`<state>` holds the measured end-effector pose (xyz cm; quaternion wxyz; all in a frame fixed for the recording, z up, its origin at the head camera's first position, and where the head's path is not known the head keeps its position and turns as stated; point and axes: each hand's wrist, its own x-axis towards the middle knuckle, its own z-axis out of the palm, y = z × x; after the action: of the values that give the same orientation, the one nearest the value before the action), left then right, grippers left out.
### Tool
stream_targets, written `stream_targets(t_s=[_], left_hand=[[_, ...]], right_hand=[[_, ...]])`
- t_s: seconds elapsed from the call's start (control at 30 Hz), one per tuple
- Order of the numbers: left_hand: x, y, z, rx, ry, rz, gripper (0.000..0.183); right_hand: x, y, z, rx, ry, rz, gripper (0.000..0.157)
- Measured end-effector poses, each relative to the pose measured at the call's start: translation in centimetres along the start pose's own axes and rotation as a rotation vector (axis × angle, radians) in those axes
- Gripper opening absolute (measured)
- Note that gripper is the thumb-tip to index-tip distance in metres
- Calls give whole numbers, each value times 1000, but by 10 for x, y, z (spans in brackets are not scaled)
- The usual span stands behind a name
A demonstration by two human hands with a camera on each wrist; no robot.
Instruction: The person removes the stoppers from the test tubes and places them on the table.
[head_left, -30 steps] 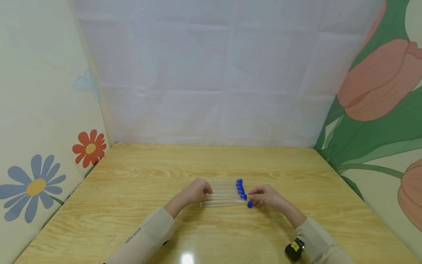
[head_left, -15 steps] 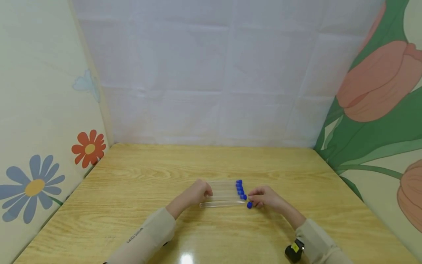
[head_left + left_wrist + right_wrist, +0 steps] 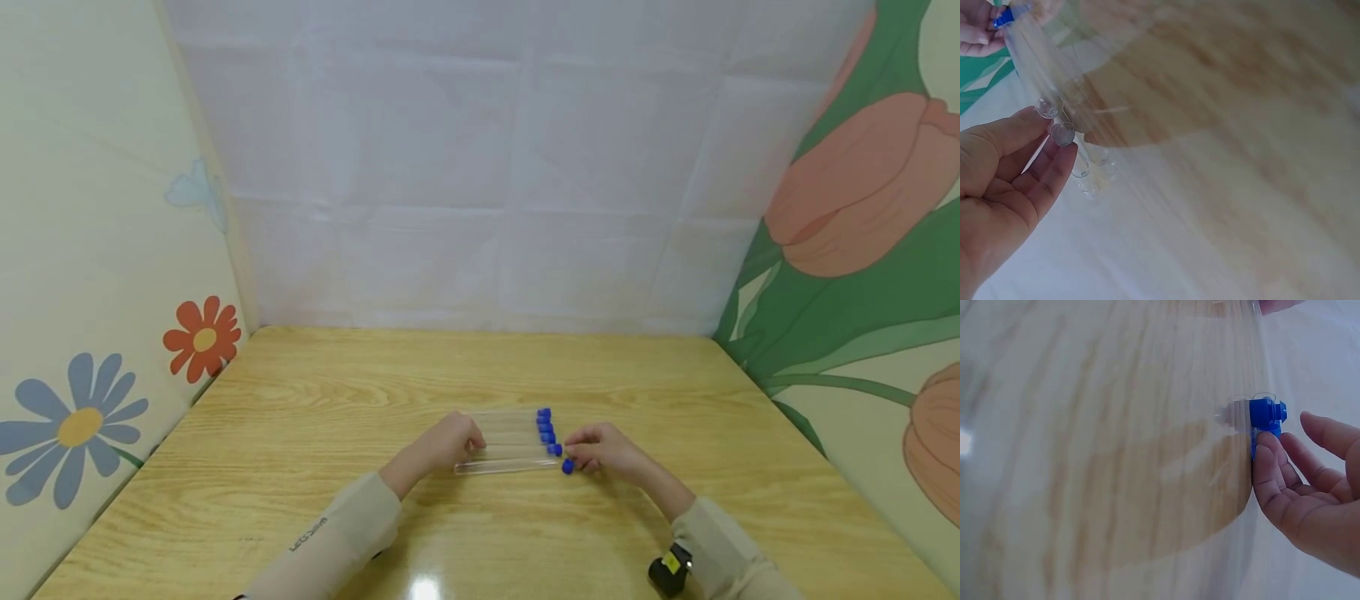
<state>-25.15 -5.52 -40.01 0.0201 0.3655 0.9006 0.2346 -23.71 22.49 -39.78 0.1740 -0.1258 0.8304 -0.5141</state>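
In the head view several clear test tubes [image 3: 510,429] lie side by side on the table, their blue caps [image 3: 545,427] at the right ends. Nearest the person lies an uncapped tube [image 3: 506,467]; a loose blue cap [image 3: 567,467] sits just beyond its right end. My left hand [image 3: 452,439] is at the tubes' rounded left ends. Up close, its thumb and fingertips pinch a test tube [image 3: 1063,134] by the rounded end. My right hand [image 3: 603,447] is beside the caps, fingertips against a blue cap [image 3: 1265,435], its thumb apart.
The wood-grain table [image 3: 300,400] is backed by a white cloth [image 3: 480,167], with flower-patterned panels on both sides. A black device with a yellow label [image 3: 670,570] is at the right sleeve. Light glares on the table's near edge.
The left hand has shifted slightly toward the person, and the pinched tube's end has come closer to the uncapped tube. The right hand has stayed almost still by the caps.
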Motion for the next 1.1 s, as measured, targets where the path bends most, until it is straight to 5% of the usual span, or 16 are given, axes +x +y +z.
stream_targets(t_s=[0.3,1.1], left_hand=[[1,-2,1,26,22,64,18],[-5,-9,-7,-222,86,16,22]], right_hand=[[1,0,1,-13,4,-5,25],[2,0,1,84,4,-34,30]])
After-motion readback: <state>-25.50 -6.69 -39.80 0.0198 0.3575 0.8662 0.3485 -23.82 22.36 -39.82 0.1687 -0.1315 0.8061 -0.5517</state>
